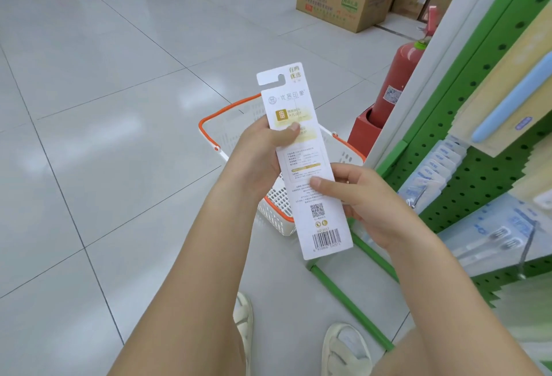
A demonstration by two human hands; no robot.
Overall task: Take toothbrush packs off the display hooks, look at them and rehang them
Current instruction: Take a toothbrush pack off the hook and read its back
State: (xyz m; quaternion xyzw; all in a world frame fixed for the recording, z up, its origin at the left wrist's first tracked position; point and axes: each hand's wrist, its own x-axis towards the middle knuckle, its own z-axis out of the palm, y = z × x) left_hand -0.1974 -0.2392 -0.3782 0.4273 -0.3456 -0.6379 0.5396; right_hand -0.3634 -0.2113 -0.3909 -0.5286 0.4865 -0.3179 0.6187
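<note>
Two hands hold one toothbrush pack [303,163] out over the floor, left of the green display [478,148]. The left hand [263,151] and right hand [361,196] pinch it, thumbs on the printed back. This looks like the looking step. Next, its top hole must go back on a hook.

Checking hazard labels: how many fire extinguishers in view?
1, maybe 2: one extinguisher stands in a red stand beside the shelf end; a red handle behind it may be a second, mostly hidden.

Toothbrush pack [301,163] held back-side up over basket [209,120]; left hand [263,151] pinches above the middle, right hand [358,193] lower down.
</note>
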